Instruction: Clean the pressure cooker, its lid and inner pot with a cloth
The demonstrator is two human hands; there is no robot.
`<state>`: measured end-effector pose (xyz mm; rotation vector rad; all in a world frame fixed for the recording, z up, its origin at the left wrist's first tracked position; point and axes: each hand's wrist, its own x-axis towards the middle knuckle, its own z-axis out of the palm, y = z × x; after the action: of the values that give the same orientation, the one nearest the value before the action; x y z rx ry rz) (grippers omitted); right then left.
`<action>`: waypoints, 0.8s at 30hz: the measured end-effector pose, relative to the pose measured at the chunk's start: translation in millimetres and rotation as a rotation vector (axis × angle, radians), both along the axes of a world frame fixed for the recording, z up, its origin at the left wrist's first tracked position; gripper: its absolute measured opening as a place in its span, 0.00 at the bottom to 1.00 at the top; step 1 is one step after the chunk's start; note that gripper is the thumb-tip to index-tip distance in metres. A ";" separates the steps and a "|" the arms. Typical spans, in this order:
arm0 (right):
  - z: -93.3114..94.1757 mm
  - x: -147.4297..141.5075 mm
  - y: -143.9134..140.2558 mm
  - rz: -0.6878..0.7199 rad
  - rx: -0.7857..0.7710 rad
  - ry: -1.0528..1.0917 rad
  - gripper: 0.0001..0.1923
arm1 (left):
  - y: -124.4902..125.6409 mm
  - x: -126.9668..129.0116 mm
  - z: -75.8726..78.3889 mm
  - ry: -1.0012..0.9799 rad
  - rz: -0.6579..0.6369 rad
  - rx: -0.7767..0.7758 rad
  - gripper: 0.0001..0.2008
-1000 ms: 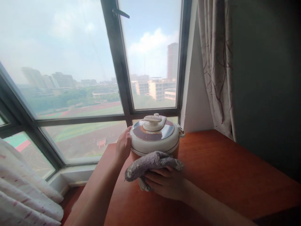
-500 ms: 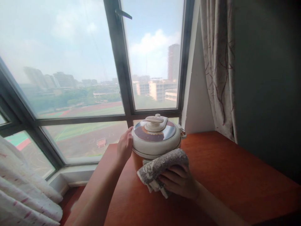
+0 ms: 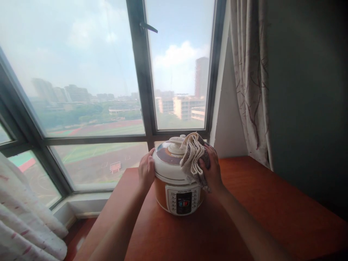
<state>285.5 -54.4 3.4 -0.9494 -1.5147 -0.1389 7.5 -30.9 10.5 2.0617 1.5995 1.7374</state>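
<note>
An electric pressure cooker, white-lidded with an orange-brown body, stands upright on the wooden table. Its front control panel faces me, with a dark display and buttons down both sides. My left hand grips the left side of the lid, fingers curled over its edge. In my right hand is a folded grey and cream towel, pressed against the lid's right part. The towel covers that part of the lid and some of the top handle.
The reddish-brown table reaches to the window. A patterned curtain hangs at the right, beside a dark wall. Another pale curtain hangs at the lower left.
My right hand has moved the towel up from the cooker's front onto the lid's right side, uncovering the control panel. My left hand stays on the lid's left side.
</note>
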 end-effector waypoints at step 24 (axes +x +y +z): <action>140.1 -34.2 163.6 0.215 -0.701 -0.503 0.10 | 17.3 2.3 0.3 -0.006 -0.020 -0.010 0.29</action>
<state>251.3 109.2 143.5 -1.3522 -2.1869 0.3596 9.9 -13.6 10.8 2.0580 1.5776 1.7247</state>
